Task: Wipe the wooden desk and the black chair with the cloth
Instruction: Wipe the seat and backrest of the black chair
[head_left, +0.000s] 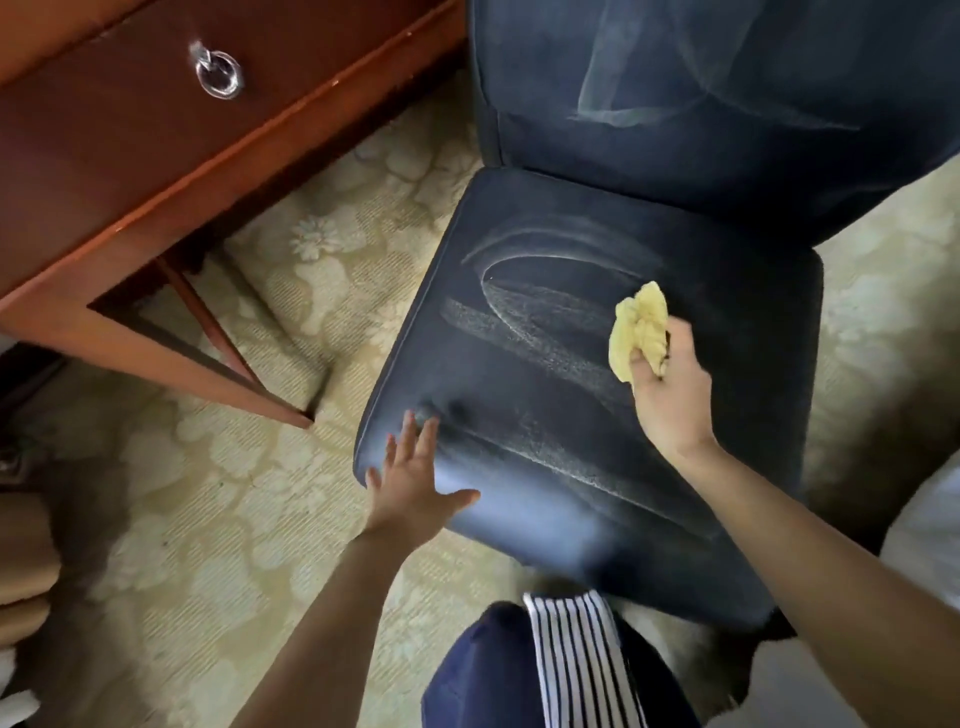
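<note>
The black chair (519, 395) stands in front of me, its padded seat marked with pale curved wipe streaks and its backrest streaked too. My right hand (670, 395) grips a crumpled yellow cloth (640, 327) over the right side of the seat. My left hand (410, 478) lies flat with fingers spread on the seat's front left corner. The wooden desk (104, 171) fills the upper left, reddish brown, with a drawer and a metal ring pull (219, 74).
A pale carpet (218, 509) with a flower pattern covers the floor. A slanted desk leg (218, 384) reaches the carpet left of the chair. My knee in dark and striped cloth (545, 670) shows at the bottom. White fabric (930, 525) lies at the right edge.
</note>
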